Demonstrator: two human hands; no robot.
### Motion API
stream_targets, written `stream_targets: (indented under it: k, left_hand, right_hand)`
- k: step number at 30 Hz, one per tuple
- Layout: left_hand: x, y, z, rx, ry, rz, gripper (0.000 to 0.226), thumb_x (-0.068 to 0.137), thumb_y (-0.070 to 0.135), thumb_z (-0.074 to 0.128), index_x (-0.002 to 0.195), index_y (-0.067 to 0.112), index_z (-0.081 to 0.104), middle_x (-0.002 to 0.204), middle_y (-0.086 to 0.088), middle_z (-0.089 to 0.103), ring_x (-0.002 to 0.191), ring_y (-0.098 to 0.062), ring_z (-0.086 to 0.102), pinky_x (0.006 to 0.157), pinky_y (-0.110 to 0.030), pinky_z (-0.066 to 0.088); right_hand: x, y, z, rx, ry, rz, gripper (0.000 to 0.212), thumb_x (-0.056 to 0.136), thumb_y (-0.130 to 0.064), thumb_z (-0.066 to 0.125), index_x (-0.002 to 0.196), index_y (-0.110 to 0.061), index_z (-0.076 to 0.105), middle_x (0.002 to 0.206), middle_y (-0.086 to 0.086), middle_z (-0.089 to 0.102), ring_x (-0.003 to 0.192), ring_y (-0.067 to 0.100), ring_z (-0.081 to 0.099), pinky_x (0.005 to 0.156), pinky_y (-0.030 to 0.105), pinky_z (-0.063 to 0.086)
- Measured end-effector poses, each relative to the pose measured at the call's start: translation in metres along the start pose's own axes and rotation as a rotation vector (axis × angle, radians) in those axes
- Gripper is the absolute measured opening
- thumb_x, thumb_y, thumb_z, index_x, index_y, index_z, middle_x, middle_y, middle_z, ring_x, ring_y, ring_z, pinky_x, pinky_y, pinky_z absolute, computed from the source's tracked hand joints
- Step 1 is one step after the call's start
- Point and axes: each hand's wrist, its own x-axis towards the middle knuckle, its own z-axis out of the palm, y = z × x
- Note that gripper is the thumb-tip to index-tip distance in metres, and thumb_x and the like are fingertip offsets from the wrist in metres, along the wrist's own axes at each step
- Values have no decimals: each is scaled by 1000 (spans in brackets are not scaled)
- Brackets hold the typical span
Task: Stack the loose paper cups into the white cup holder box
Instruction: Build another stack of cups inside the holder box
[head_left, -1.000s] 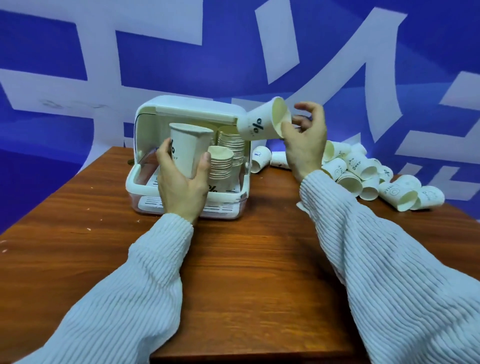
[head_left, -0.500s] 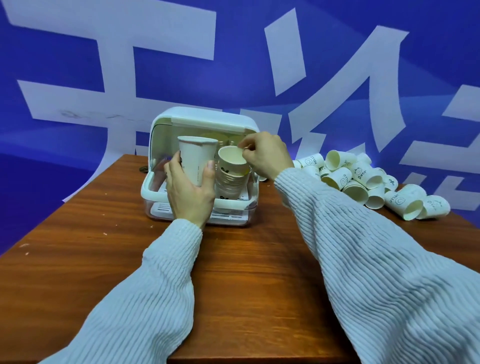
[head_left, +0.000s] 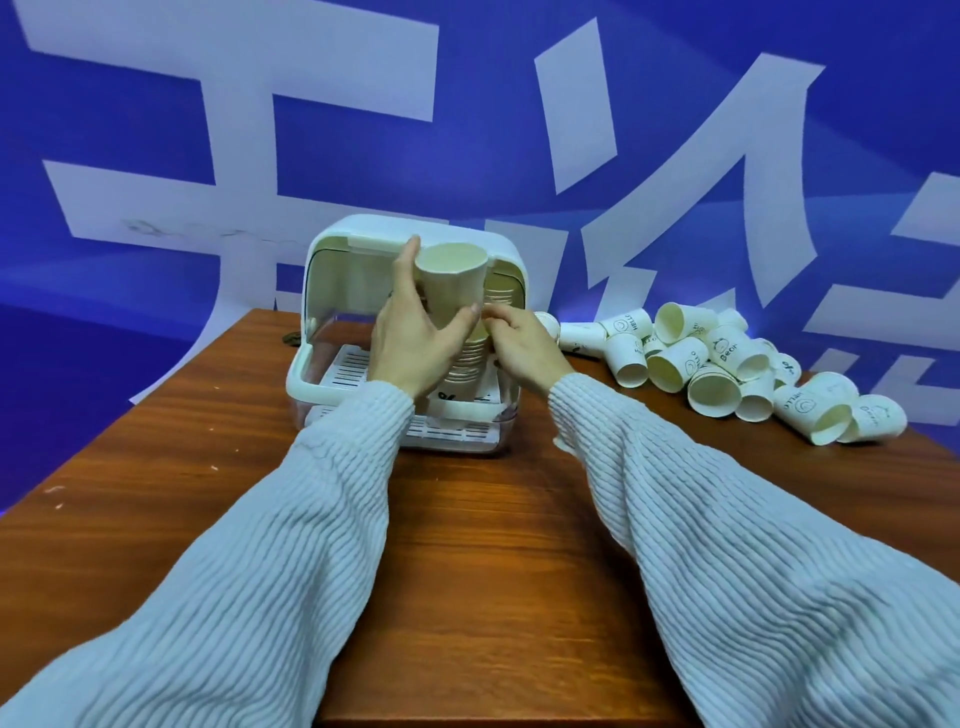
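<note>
Inside left grip (head_left: 415, 332), cup (head_left: 451, 286) stands upright

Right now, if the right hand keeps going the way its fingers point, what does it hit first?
The right hand points left and slightly away, fingertips already at the nested cup stack inside the white cup holder box. It would probably press into that stack first, just under the cup in the left hand's grip. Depth is unclear.

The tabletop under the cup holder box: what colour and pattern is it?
Reddish-brown wood grain on the tabletop, clearest in the head view.
</note>
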Motion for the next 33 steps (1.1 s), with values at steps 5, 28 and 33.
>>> stream_targets:
  k: [5,28,33]
  left_hand:
    - [-9,-17,1,261,-132,-12,80,78,69,51,149,34,37,140,-9,49,129,-34,48,108,-51,41]
    - [-46,-41,29,553,165,275,83,94,58,55,160,18,24,157,-11,42,139,-29,46,112,-48,38]
    - [-45,-44,34,633,177,250,81,94,61,56,159,22,29,161,-9,36,130,-35,52,107,-51,40]
  right_hand:
    - [-4,5,7,493,-45,114,44,98,2,37,127,-11,67,94,6,67,77,10,61,70,21,50]
    - [28,135,9,-39,442,271,42,95,-25,54,136,-30,57,131,-1,60,120,22,58,99,39,47]
    - [54,147,12,-417,325,119,59,99,-41,55,155,-33,38,165,5,31,148,30,31,117,45,31]
